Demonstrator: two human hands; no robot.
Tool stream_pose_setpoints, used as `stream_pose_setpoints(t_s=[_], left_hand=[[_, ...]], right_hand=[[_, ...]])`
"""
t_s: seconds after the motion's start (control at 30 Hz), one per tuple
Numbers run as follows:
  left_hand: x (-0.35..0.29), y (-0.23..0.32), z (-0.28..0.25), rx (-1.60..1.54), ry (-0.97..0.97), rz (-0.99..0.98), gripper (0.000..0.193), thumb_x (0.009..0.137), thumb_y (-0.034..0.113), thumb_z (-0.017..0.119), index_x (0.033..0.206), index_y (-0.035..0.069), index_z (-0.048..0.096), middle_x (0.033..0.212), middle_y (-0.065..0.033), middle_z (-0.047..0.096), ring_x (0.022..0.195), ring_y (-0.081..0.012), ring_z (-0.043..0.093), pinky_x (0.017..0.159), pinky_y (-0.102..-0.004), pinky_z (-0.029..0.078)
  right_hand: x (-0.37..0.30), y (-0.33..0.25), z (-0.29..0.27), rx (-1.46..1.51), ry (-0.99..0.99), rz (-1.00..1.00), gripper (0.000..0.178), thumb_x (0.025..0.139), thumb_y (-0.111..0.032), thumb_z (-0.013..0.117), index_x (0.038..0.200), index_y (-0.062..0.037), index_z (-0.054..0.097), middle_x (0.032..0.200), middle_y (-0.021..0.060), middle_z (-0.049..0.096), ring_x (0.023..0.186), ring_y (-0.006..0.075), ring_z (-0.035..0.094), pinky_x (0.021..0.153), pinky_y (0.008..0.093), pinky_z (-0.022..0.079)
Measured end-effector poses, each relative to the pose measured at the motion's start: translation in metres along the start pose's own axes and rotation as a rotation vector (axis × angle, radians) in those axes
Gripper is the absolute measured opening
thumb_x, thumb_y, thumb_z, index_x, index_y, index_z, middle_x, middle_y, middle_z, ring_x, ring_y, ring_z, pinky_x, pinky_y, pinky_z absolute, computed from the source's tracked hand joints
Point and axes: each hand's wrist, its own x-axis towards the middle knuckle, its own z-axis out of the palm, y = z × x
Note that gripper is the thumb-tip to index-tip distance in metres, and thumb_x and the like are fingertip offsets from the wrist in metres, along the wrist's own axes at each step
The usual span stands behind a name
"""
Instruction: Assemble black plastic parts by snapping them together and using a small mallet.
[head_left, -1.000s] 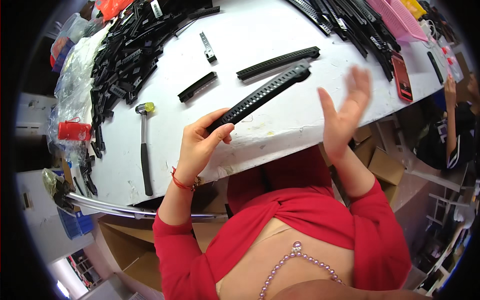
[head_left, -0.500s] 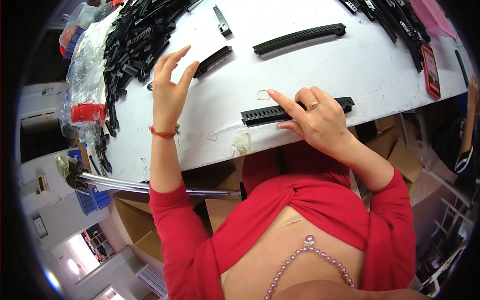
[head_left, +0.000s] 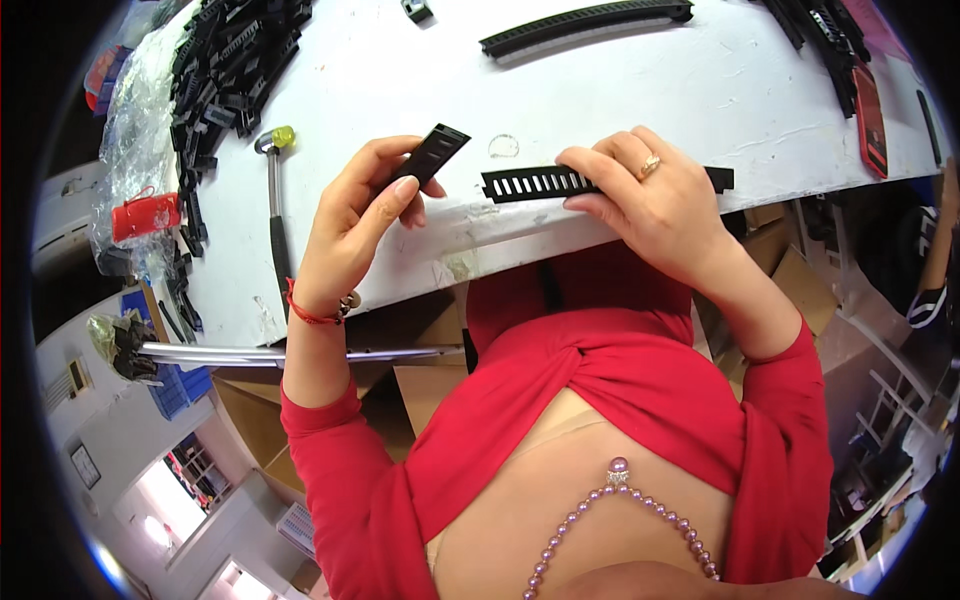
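My left hand (head_left: 365, 215) is closed on a short black slotted strip (head_left: 441, 146), held tilted above the white table (head_left: 370, 80). Its lower end is hidden behind my fingers. To the right, my right hand (head_left: 655, 195) grips a longer black slotted strip (head_left: 535, 184) between thumb and fingers, near the table's front edge. Its slots show as a row of white gaps, and its far right end pokes out past my hand. Farther back lies another long black slotted strip (head_left: 590, 25), touched by neither hand.
At the far left is a heap of black parts (head_left: 225, 75) beside clear plastic wrap (head_left: 140, 150) and a red case (head_left: 145, 216). A hammer (head_left: 276, 200) with a yellow head lies left of my left hand. More black strips and a red phone (head_left: 870, 125) are at right.
My left hand has taken the short black strip off the table and brought it nearer. The right hand's strip is now turned, with its slots facing up. The hammer has come into sight.
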Motion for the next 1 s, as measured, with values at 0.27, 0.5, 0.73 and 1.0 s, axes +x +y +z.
stream_pose_setpoints(t_s=[0.27, 0.5, 0.73, 1.0], left_hand=[[-0.015, -0.009, 0.011, 0.156, 0.149, -0.141, 0.024, 0.098, 0.013, 0.061, 0.116, -0.002, 0.067, 0.082, -0.0027, 0.068, 0.07, -0.0064, 0.057, 0.067, -0.0206, 0.047], [-0.039, 0.007, 0.035, 0.233, -0.032, -0.103, 0.017, 0.1, 0.004, 0.051, 0.113, -0.003, 0.059, 0.087, -0.0085, 0.069, 0.073, -0.0104, 0.059, 0.069, -0.0239, 0.048], [-0.086, -0.018, 0.068, 0.039, -0.181, -0.394, 0.018, 0.099, 0.012, 0.056, 0.108, -0.003, 0.061, 0.067, 0.0008, 0.057, 0.054, -0.0048, 0.049, 0.051, -0.0218, 0.038], [-0.084, -0.07, 0.094, -0.266, -0.207, -0.613, 0.027, 0.101, 0.019, 0.059, 0.119, -0.001, 0.061, 0.072, 0.0007, 0.06, 0.056, -0.0034, 0.047, 0.052, -0.0201, 0.039]], right_hand=[[0.008, 0.0, 0.0, 0.051, -0.04, 0.018, 0.036, 0.074, -0.021, 0.08, 0.11, -0.0199, 0.074, 0.076, -0.0007, 0.058, 0.068, 0.0174, 0.055, 0.059, 0.0309, 0.047], [-0.007, -0.009, -0.002, 0.103, -0.024, -0.001, 0.026, 0.076, -0.029, 0.075, 0.097, -0.0154, 0.066, 0.083, 0.0023, 0.064, 0.077, 0.0215, 0.064, 0.067, 0.034, 0.052], [-0.042, -0.026, -0.019, 0.318, -0.275, -0.029, 0.026, 0.081, -0.037, 0.072, 0.102, -0.0229, 0.065, 0.084, 0.0027, 0.06, 0.072, 0.0199, 0.064, 0.059, 0.0332, 0.051], [-0.096, -0.024, 0.013, 0.343, -0.426, 0.075, 0.026, 0.084, -0.038, 0.072, 0.102, -0.0195, 0.071, 0.076, 0.0005, 0.06, 0.066, 0.0199, 0.063, 0.055, 0.0338, 0.05]])
